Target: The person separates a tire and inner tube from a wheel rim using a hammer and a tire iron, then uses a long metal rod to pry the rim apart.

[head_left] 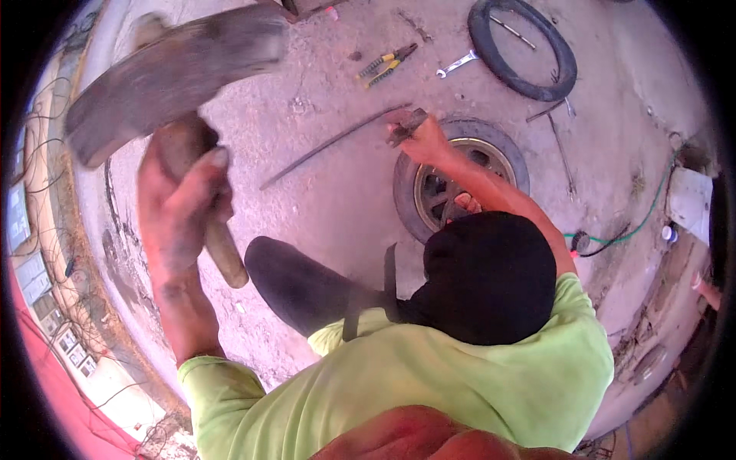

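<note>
My left hand grips the wooden handle of a large hammer, whose broad dark head is raised in the upper left, blurred. My right hand is closed on a short dark metal piece above the top of a wheel with a black tyre and a spoked rim, lying on the floor. A long dark rod lies left of the right hand. My bare toes show at the wheel, behind my dark-clothed knee.
Pliers, a wrench, an inner tube with a rod inside its loop, and a T-handled tool lie on the concrete floor. A green hose runs at right; panels with tangled wires line the left edge.
</note>
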{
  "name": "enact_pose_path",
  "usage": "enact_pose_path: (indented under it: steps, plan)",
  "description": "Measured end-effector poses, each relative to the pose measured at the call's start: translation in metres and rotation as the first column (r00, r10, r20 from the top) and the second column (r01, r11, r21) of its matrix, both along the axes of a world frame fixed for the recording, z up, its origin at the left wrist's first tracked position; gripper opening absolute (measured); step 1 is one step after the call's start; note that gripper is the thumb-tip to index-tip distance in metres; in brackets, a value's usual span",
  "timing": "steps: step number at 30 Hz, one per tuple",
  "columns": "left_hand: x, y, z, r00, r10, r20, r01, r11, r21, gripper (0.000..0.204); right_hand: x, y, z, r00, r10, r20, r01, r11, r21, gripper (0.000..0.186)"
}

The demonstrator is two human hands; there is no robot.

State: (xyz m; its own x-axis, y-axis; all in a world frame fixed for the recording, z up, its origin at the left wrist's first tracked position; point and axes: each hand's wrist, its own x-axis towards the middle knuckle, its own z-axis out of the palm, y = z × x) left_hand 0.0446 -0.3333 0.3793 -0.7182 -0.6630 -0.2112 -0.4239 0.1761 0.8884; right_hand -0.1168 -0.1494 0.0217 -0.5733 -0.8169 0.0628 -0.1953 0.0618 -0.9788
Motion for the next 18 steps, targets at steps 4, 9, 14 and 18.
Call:
enact_pose_path:
  steps: [4,9,14,18]
  plan:
    - [0.033,-0.011,-0.017,0.988,0.072,-0.138,-0.055,0.991,0.119,0.041,-0.002,-0.001,0.023,0.999,-0.039,-0.018,0.039,0.999,-0.036,0.014]
    - [0.049,-0.005,-0.123,0.988,0.136,0.068,-0.151,0.9,0.408,0.04,-0.032,0.017,0.049,0.984,-0.164,-0.076,0.161,0.986,-0.046,0.019]
    - [0.079,-0.003,-0.291,0.952,0.121,0.281,-0.282,0.704,0.652,0.025,-0.068,0.067,0.049,0.965,-0.206,-0.16,0.252,0.897,0.363,0.024]
    - [0.128,0.022,-0.394,0.925,0.189,0.329,-0.379,0.516,0.768,0.02,-0.088,0.138,0.008,0.946,-0.203,-0.252,0.321,0.685,0.654,0.038]
